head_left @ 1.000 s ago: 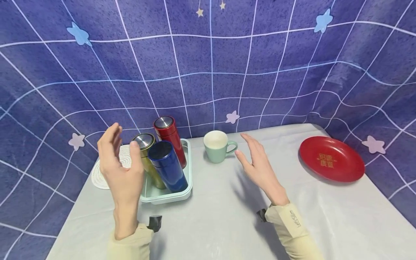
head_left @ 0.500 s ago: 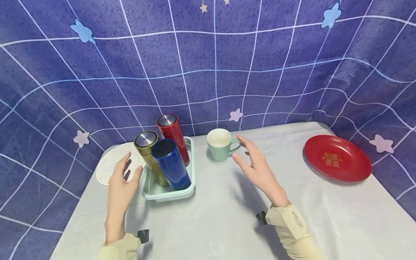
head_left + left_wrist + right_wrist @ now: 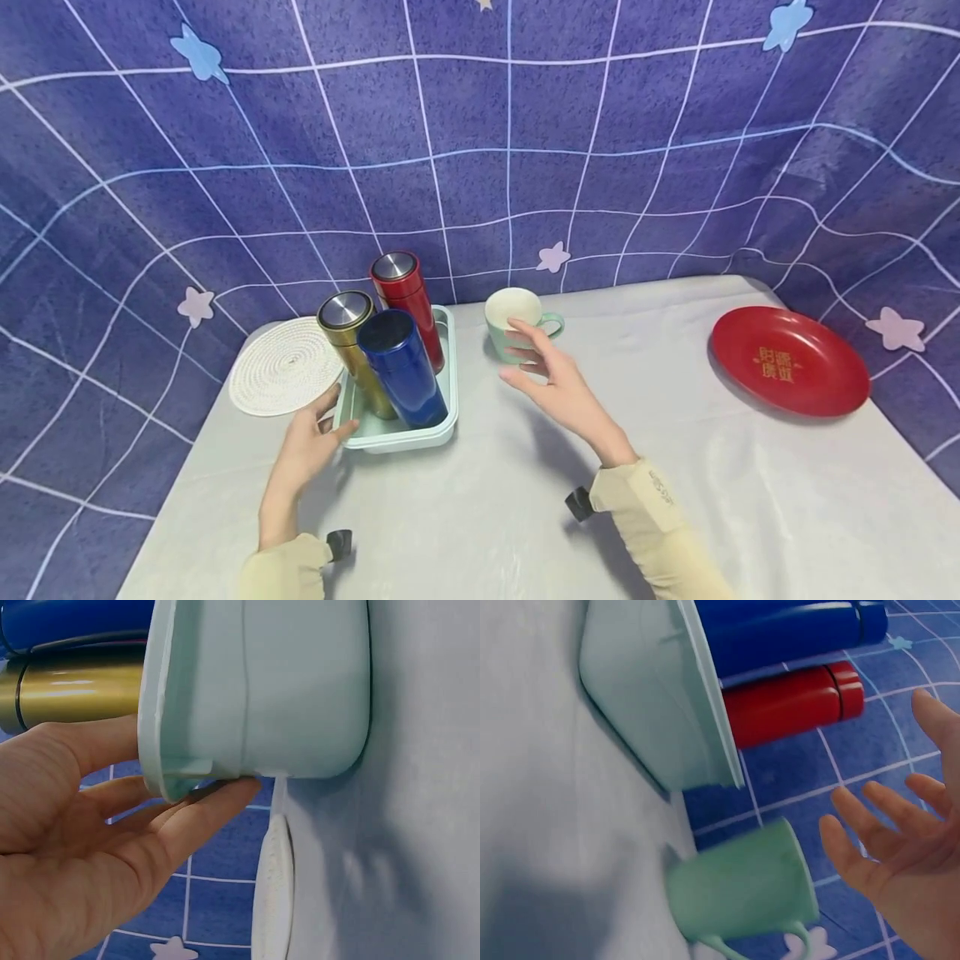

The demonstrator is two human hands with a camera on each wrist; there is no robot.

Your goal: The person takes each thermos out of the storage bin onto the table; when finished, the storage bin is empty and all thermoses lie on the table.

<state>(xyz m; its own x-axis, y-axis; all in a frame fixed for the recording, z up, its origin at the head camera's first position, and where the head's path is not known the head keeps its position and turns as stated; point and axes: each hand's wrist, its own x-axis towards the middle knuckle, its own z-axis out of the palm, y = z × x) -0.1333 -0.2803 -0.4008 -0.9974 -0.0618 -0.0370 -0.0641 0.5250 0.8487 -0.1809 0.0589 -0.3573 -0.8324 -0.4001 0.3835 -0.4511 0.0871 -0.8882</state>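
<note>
Left hand (image 3: 303,454): fingers spread, tips under the rim of the tray (image 3: 438,427) holding three flasks; thumb on the rim. Right hand (image 3: 558,392): fingers spread, holding nothing, just short of the tray's other side. Judgement: grip both rims evenly, lift level.

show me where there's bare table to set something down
Bare table lies between the mug and the red plate, and along the near edge. It is crowded around the tray of flasks and the woven mat.
</note>
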